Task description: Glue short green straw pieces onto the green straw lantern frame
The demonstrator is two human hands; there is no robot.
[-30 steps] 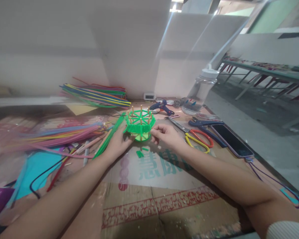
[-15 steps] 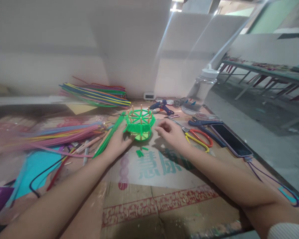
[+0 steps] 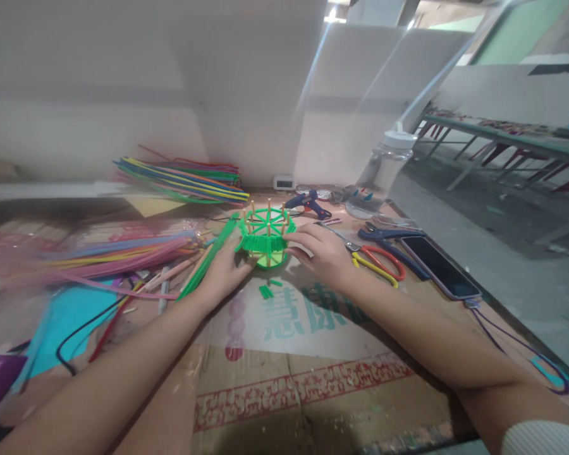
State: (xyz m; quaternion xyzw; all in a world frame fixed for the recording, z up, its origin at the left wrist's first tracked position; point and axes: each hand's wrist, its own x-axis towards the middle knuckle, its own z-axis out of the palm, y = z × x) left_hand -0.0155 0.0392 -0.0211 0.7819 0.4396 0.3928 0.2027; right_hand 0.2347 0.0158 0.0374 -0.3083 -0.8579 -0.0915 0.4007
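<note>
Flattened cardboard (image 3: 313, 379) carries a small green straw basket (image 3: 266, 239), left hand (image 3: 225, 270) cupping its side and right hand (image 3: 320, 253) half-open against its rim; too firm a squeeze could bend the upright wooden sticks (image 3: 268, 235).

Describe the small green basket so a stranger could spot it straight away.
Start at the flattened cardboard sheet with teal lettering that covers the table. Just beyond the lettering, between the left hand and right hand, stands the green basket. It alone is round, with upright wooden sticks around its rim, unlike the loose straws nearby.
</note>
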